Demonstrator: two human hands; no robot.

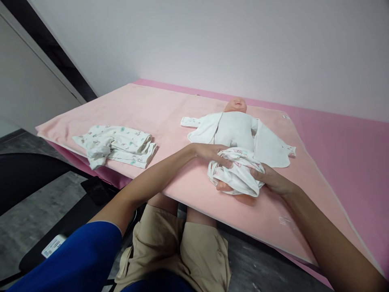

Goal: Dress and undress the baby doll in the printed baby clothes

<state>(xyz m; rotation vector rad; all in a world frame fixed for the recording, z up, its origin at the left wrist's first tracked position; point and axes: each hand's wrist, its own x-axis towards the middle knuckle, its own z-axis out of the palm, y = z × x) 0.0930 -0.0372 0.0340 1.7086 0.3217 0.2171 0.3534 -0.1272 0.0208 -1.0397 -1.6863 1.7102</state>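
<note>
A baby doll (237,106) lies on its back on a pink towel (176,109), head toward the wall. Its white jacket (270,144) is spread open beneath it, sleeves out to both sides. Printed white baby pants (240,174) are bunched around the doll's lower legs, and part of a foot shows below the cloth. My left hand (214,155) grips the bunched pants from the left, thumb on top. From the right, my right hand (270,178) holds the other side of the same cloth, its thumb pressed on the fabric.
Folded printed baby clothes (121,144) lie on the towel at the left. A black chair (33,178) stands left of the table, with a dark phone-like object (96,190) and a small white item (54,245) nearby. A wall (227,48) rises behind the table.
</note>
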